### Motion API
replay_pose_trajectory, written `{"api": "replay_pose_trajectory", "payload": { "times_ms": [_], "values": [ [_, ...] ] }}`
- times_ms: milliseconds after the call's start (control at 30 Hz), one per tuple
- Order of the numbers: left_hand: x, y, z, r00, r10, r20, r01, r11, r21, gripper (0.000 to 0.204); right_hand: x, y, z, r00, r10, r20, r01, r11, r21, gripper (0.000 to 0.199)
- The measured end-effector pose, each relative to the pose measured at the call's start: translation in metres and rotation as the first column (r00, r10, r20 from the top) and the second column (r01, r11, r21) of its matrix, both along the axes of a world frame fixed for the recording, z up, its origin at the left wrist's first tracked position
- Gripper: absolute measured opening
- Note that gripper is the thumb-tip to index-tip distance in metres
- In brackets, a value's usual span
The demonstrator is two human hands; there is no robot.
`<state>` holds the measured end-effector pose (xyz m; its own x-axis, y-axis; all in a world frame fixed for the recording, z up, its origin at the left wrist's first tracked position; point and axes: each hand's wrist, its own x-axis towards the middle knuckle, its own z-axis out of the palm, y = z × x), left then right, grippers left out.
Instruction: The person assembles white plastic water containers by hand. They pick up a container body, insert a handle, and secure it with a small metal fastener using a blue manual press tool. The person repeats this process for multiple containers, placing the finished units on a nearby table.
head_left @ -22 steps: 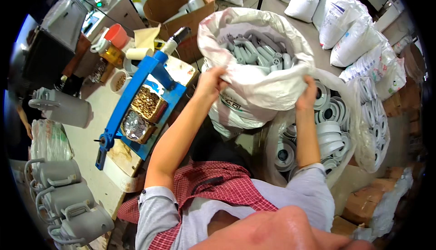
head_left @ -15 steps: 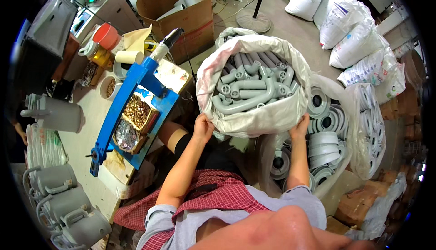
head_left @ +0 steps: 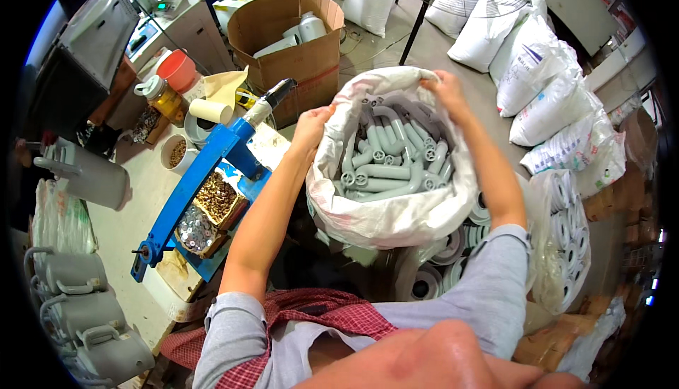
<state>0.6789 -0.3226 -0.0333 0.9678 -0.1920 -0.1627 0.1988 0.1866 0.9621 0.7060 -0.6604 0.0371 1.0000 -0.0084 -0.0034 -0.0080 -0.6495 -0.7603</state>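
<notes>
A white woven sack (head_left: 396,223) stands in front of me with its mouth spread wide and its edge rolled down. Inside lie several grey plastic handles (head_left: 385,172), curved tubes with round ends. My left hand (head_left: 312,129) is closed on the sack's rim at the left. At the far right of the rim, my right hand (head_left: 445,90) has its fingers curled over the edge, gripping the fabric. Both arms are stretched forward around the sack.
On the left workbench stands a blue hand press (head_left: 194,187) beside a tray of brass fittings (head_left: 216,196). Grey jugs (head_left: 113,350) line the bench's near end. Clear bags of grey round parts (head_left: 559,240) stand at right, full white sacks (head_left: 527,64) beyond. A cardboard box (head_left: 297,56) stands behind.
Both hands have moved from the near side of the sack's rim to its left and far right edges. The sack's mouth now tips more toward me, and the view has shifted.
</notes>
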Motion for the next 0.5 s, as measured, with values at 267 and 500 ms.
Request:
{"api": "replay_pose_trajectory", "payload": {
  "times_ms": [267, 500],
  "values": [
    [0.016, 0.025, -0.062, 1.0, -0.012, 0.018, 0.017, 0.96, -0.279, 0.026, -0.026, -0.06, -0.075, 0.916, 0.339, -0.216, -0.063, 0.653, 0.755, 0.059],
    [0.01, 0.018, -0.085, 0.997, 0.059, 0.053, -0.069, 0.972, 0.226, 0.031, -0.054, -0.071, -0.053, 0.882, -0.459, -0.107, 0.469, 0.877, 0.107, 0.053]
  ]
}}
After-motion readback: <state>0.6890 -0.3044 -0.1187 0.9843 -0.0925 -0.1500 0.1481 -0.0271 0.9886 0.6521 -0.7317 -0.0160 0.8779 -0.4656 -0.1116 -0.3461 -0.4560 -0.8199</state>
